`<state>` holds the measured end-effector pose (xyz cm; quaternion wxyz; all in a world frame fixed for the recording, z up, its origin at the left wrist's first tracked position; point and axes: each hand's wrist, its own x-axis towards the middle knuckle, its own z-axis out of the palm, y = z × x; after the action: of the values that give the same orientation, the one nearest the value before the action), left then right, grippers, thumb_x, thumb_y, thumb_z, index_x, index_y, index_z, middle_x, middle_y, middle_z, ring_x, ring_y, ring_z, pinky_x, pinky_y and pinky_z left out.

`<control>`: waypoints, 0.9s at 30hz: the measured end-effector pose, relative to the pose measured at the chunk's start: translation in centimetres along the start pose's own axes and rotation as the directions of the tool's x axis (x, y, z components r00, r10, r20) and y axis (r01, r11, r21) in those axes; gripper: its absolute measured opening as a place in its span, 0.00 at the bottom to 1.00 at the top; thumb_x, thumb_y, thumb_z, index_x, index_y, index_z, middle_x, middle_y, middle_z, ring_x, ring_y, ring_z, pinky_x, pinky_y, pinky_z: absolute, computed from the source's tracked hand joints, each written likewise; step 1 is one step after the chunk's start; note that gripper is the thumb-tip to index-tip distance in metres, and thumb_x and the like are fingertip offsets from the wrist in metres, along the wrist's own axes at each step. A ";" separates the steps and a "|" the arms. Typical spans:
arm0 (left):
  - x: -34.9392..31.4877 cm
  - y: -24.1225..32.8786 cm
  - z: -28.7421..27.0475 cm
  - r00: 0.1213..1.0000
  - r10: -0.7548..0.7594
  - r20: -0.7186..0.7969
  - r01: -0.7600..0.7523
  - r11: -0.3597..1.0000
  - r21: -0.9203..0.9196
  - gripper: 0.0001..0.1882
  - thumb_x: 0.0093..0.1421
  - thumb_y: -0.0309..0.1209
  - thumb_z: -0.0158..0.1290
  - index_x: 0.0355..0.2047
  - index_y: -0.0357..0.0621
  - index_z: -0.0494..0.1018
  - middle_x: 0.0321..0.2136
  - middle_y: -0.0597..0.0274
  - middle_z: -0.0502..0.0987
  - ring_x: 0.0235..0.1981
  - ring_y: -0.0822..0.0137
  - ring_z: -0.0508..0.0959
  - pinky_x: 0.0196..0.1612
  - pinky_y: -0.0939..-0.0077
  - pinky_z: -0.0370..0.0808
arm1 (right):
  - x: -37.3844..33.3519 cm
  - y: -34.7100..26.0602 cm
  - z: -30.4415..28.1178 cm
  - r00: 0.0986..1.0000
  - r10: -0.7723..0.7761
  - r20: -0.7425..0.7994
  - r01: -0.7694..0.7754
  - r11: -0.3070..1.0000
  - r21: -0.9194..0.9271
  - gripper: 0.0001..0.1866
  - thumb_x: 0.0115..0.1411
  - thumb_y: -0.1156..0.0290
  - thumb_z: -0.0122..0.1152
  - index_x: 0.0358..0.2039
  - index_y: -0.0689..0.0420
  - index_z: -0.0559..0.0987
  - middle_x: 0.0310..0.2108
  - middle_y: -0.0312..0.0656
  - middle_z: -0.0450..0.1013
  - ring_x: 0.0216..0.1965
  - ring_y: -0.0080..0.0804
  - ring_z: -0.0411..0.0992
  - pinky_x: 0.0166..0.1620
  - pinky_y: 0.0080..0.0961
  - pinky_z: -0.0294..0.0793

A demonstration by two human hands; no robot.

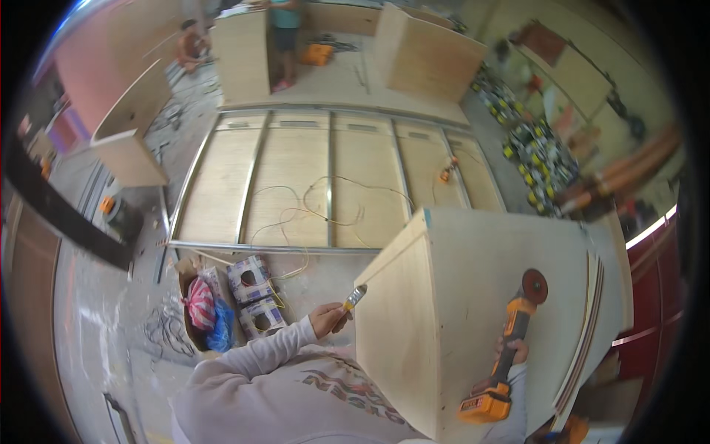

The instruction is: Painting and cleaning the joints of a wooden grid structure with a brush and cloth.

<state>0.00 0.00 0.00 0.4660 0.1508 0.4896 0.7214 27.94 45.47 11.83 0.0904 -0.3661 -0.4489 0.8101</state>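
My left hand [325,320] is closed on the handle of what looks like a small paintbrush [355,297], with a yellow part and a silver metal band. It points up and to the right, near the left side of a pale plywood box [399,303]. On the right, my right hand [518,351] is wrapped round the body of a cordless angle grinder [510,325], orange and black. Its reddish disc [534,286] is at the far end and its battery [484,405] at the near end. The grinder is over the box's broad top panel; whether it touches is unclear.
Thin wood strips [580,333] lie along the panel's right. Ahead is a metal-framed plywood panel [362,185] with loose wires and an orange tool [448,170]. Wire boxes [250,277] and a carton [190,277] stand left. Two people are farther back.
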 end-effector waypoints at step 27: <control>2.2 2.7 -2.1 0.997 -0.015 -0.071 0.021 0.996 0.085 0.13 0.66 0.36 0.42 0.39 0.39 0.70 0.21 0.65 0.71 0.18 0.76 0.68 0.21 0.82 0.66 | -3.6 -4.2 5.1 0.910 -0.090 -0.405 -0.409 -0.025 -0.912 0.37 0.35 0.70 0.78 0.46 0.66 0.70 0.37 0.49 0.76 0.35 0.40 0.77 0.39 0.33 0.78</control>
<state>-3.97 0.41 0.78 0.4479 0.1407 0.5374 0.7005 26.27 42.80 18.64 -0.2136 -0.5071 -0.8161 0.1766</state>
